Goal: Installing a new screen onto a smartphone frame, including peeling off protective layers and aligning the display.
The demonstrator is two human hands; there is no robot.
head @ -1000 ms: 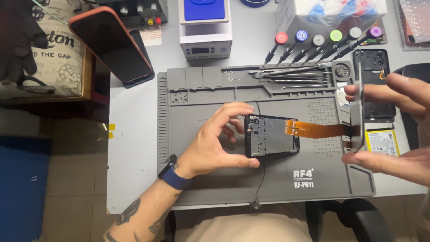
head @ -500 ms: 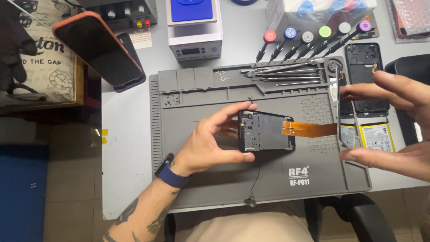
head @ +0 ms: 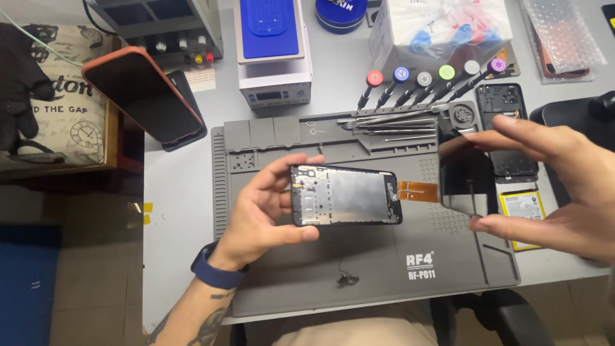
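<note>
My left hand (head: 266, 211) grips the left end of an opened phone body (head: 349, 195), held flat above the grey work mat (head: 359, 275) with its inner metal plate facing up. An orange flex cable (head: 419, 191) runs from the body's right end to a dark glossy display panel (head: 464, 176). My right hand (head: 564, 186) holds that panel between thumb below and fingers above, just right of the body. A blue band sits on my left wrist.
Tweezers and thin tools (head: 391, 122) lie along the mat's top edge, with colour-capped screwdrivers (head: 423, 83) behind. A black back cover (head: 509, 109) and a yellow battery (head: 522, 208) lie right of the mat. An orange-cased phone (head: 144, 96) leans at left; a blue-topped machine (head: 272, 45) stands behind.
The display panel has swung from edge-on to showing its dark face. The phone body has tilted flatter, so more of its length shows. Both hands keep their hold.
</note>
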